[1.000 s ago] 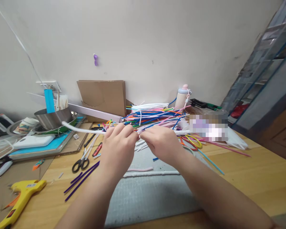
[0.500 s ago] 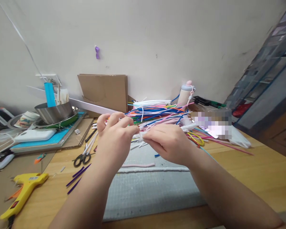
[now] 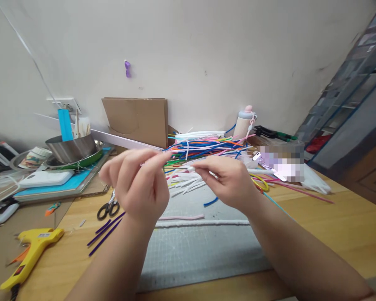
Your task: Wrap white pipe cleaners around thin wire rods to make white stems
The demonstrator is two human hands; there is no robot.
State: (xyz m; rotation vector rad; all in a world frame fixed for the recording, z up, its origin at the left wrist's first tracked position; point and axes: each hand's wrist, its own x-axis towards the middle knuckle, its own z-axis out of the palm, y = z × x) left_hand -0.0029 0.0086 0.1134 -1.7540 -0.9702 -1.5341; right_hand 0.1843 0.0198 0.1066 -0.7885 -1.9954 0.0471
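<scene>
My right hand [image 3: 227, 182] is raised over the mat, thumb and index finger pinched on the tip of a white pipe cleaner [image 3: 189, 167]. A white fuzzy length [image 3: 265, 171] shows beyond that hand; I cannot tell whether it is the same piece. Left of it, my left hand [image 3: 138, 179] is closed with curled fingers, the thumb and index tips pressed together; anything between them is hidden. Under both hands lies a grey cutting mat [image 3: 203, 259]. A long white pipe cleaner [image 3: 203, 223] and a shorter pale pink one [image 3: 181, 217] rest across it.
Many coloured pipe cleaners [image 3: 207, 146] are heaped at the back, before a bottle [image 3: 242, 125] and cardboard [image 3: 138, 121]. Black-handled scissors [image 3: 108, 210], purple strips [image 3: 105, 236] and a yellow glue gun [image 3: 34, 251] lie left. A metal bowl [image 3: 70, 148] stands behind.
My hands have moved apart: the left went left and its wrist turned, while the right rose slightly. The white tip in my right fingers now shows more clearly.
</scene>
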